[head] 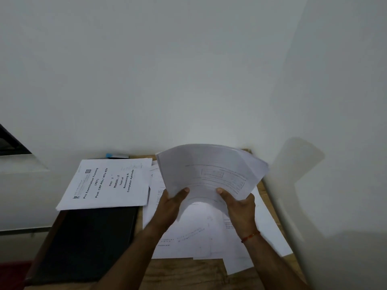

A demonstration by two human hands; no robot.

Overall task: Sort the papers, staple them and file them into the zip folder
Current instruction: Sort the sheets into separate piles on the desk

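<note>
**Head view.** Both hands grasp a sheaf of white papers (211, 172) by its near edge. The left hand (171, 204) curls its fingers beneath the sheets with the thumb pressed on top, and the right hand (238, 208) does the same at the opposite corner. The sheaf is held above the table. It is thin and pliant, bows upward between the two thumbs and fans out at its far edge. Faint ruled lines and a box show on the top sheet, but the print is too blurred to read. A red thread bracelet (250, 236) circles the right wrist.

Directly beneath the fingers, loose white sheets (201, 237) lie overlapped on the wood-grain table (188, 273). Their text is pale, and the forearms partly cover them.

To the left of the left fingers a printed booklet (106, 183) lies flat, its cover headed "Pre Examination Training (PET)". It rests partly on a dark, matte, rectangular folder (88, 243) and hides the folder's far end. The folder's zip cannot be made out.

Beyond the booklet a small blue-tipped object (116, 155) sits against the plain white wall (188, 70), mostly hidden.
</note>
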